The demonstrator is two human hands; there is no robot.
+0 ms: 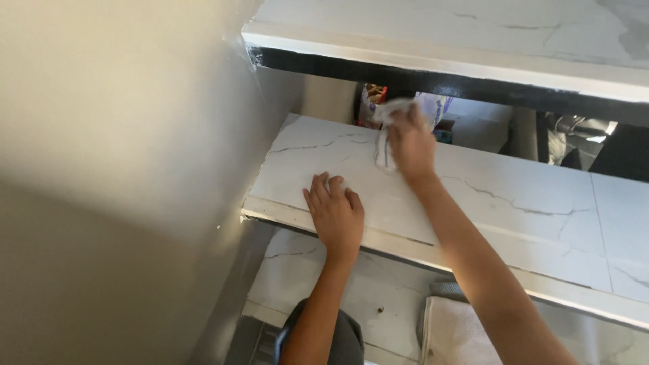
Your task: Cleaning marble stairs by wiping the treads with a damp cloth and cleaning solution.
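Observation:
I look down a flight of white marble-look stair treads with grey veins. My right hand (412, 145) is closed around a crumpled white cloth (387, 118) and presses it on the far part of the middle tread (514, 203). My left hand (334, 213) lies flat, palm down, on the same tread near its front edge, fingers together and holding nothing. The cloth is blurred and partly hidden by my fingers.
A beige wall (122, 169) runs along the left side. The tread above (473, 34) has a black underside. Through the gap behind the tread show colourful packages (370, 105). A lower tread (304, 270) and a white towel (460, 331) lie below.

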